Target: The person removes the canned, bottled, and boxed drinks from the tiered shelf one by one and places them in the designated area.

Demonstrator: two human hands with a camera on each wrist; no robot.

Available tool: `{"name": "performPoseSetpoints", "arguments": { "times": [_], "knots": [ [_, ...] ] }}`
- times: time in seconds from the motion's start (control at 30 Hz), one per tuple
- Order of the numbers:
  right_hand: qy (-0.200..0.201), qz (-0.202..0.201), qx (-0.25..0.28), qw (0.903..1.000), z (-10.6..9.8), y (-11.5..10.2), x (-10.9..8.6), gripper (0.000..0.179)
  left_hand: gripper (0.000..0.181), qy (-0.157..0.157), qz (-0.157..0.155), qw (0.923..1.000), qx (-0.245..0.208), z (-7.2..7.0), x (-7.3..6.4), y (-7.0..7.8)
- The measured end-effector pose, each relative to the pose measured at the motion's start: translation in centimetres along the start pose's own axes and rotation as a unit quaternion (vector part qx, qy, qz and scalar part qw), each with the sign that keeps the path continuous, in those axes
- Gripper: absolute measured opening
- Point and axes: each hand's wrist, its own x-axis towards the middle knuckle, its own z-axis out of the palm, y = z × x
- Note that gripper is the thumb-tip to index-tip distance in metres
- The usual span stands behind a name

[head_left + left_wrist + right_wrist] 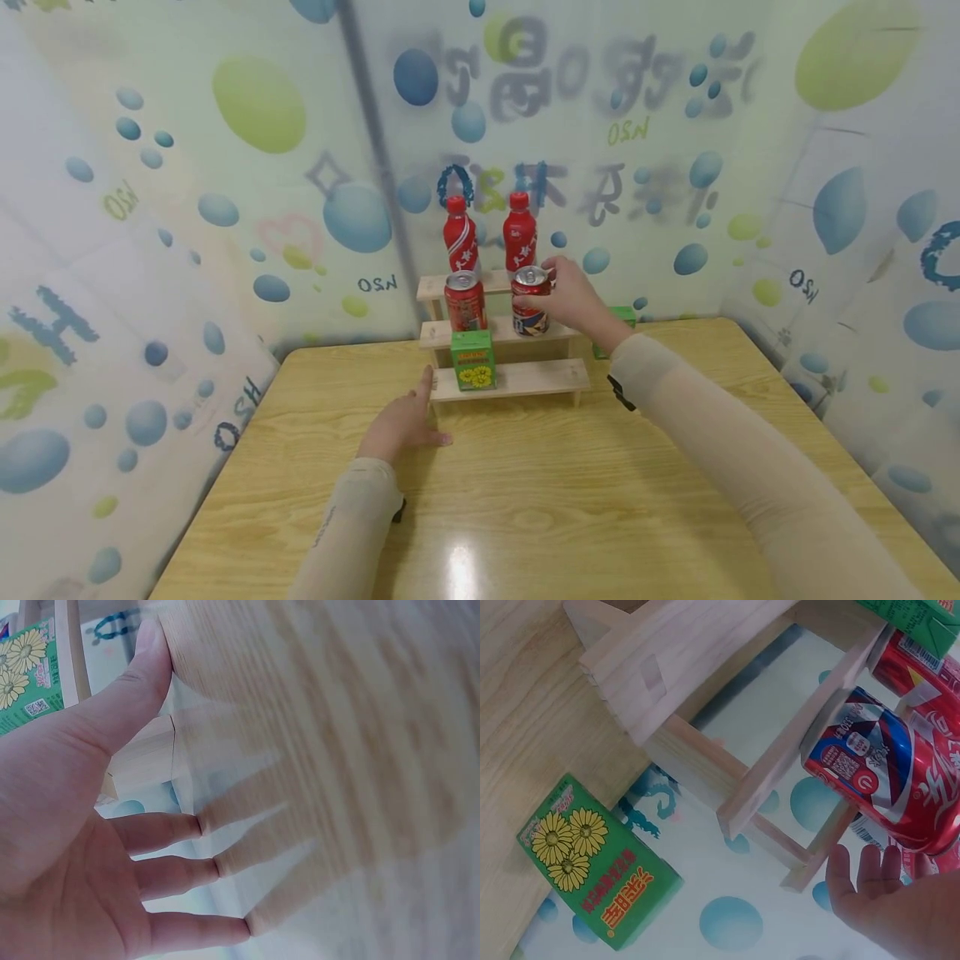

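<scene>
A three-tier wooden stand (532, 380) bears two red bottles (460, 237) on top, two red drink cans in the middle and a green drink carton (474, 361) on its lowest tier. My right hand (581, 296) holds the right-hand can (881, 769) near its top, thumb in front and a finger behind. That can stands on the middle tier; in the right wrist view the other fingers (870, 874) reach past it. My left hand (401, 423) is spread beside the stand's front left end, several fingertips (232, 926) down at the tabletop.
Another green drink carton (596, 862) stands on the table just right of the stand. The wooden table (525, 500) backs onto a curtain (300, 208) printed with blue and green spots, which also rises along both sides.
</scene>
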Motion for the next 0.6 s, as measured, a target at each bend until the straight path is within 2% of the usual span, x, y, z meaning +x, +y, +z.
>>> {"name": "performPoseSetpoints", "arguments": {
  "times": [0.33, 0.6],
  "knots": [
    [-0.001, 0.013, 0.009, 0.9999, 0.6, 0.6, 0.2, 0.072, 0.139, -0.003, -0.004, 1.0000, 0.005, 0.1, 0.2, 0.0],
    [0.019, -0.011, 0.014, 0.9997, 0.9, 1.2, 0.2, 0.065, 0.138, -0.001, 0.001, 1.0000, 0.003, 0.2, 0.1, 0.0]
  ]
}}
